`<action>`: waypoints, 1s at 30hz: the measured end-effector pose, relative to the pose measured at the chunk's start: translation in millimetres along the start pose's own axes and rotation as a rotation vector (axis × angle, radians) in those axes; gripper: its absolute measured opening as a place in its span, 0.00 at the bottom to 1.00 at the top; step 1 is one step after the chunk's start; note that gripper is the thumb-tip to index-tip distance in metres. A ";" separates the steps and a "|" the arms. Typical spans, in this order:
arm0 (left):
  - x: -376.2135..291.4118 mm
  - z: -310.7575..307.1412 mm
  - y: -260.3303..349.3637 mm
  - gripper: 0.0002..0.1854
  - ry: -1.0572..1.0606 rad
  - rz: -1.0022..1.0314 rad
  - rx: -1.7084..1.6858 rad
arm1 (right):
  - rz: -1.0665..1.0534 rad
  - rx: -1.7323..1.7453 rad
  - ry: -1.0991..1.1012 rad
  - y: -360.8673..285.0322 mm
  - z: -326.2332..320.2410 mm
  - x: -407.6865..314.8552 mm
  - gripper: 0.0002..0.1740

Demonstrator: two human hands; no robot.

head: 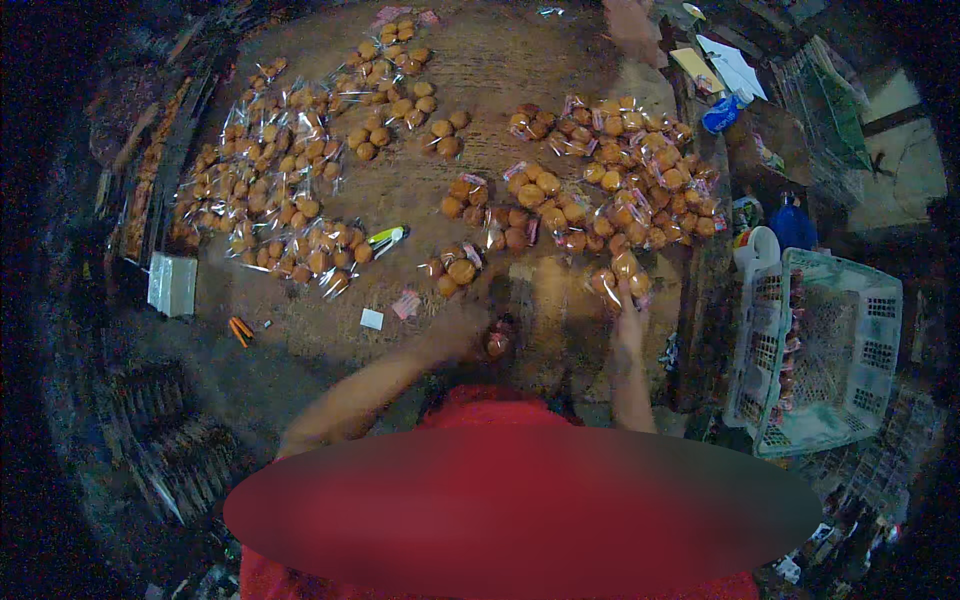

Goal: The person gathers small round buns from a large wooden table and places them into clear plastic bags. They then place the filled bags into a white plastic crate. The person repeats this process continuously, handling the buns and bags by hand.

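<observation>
My right hand (628,309) grips a clear plastic packet of round brown baked balls (602,282) at the near edge of the right-hand heap. My left hand (461,324) is blurred and in shadow, close to the table's front edge. Right beside its fingers is a small packet (498,343); whether the fingers close on it is too dark to tell. Just beyond that hand lies another packet of balls (456,271). Packets with pink labels form a heap (652,180) on the right. More bagged balls make a wide heap (277,180) on the left.
A wooden table (480,90) carries everything. On it lie a green-and-white stapler-like tool (388,238), a white slip (371,319), a pink label (406,304) and orange sticks (240,331). A white box (172,285) stands left. Right are a plastic crate (844,262) and a blue bottle (792,223).
</observation>
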State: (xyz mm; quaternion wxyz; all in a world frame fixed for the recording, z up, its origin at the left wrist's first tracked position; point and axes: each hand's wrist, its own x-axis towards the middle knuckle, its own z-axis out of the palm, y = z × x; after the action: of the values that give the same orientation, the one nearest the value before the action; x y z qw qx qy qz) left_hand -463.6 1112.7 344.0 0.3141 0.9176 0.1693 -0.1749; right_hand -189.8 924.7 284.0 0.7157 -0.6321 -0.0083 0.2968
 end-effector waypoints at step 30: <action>-55.7 -27.4 -38.0 0.30 0.294 -0.015 0.121 | 0.352 -0.273 -0.385 -27.4 206.6 9.7 0.40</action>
State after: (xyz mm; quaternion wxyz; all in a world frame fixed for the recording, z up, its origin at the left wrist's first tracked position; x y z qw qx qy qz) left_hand -522.8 1147.2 368.5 0.2285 0.9493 0.2096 -0.0508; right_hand -250.5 1114.1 346.9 0.5471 -0.6463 -0.0740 0.5268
